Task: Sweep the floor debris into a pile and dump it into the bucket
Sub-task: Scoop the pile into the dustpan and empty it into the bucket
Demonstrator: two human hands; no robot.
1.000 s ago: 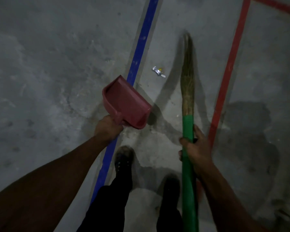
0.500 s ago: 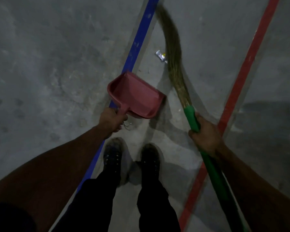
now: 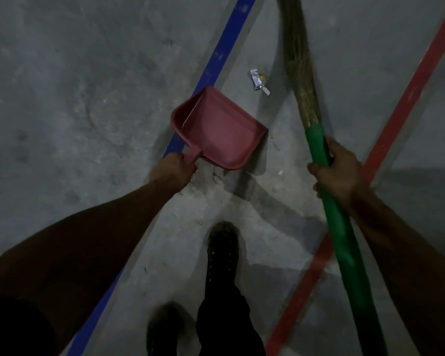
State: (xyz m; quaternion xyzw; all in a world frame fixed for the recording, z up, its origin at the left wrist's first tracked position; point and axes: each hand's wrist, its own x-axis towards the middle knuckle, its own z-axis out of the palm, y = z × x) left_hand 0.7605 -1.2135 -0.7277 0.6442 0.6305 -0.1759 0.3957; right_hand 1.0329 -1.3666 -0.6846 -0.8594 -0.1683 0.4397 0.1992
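Flanking wrapper (image 3: 259,81): dustpan (image 3: 220,129), broom (image 3: 305,98)

Left hand (image 3: 174,168) gripping the stub handle of a red plastic dustpan (image 3: 217,128) held over grey concrete floor (image 3: 70,98). Right hand (image 3: 338,173) wrapped round a green-handled straw broom (image 3: 302,80). Crumpled silver wrapper (image 3: 258,80) lying between pan and bristles.

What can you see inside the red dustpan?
The dustpan, gripped by the left hand, shows only bare red plastic. The wrapper lies outside it on the floor. The floor beneath the pan is hidden.
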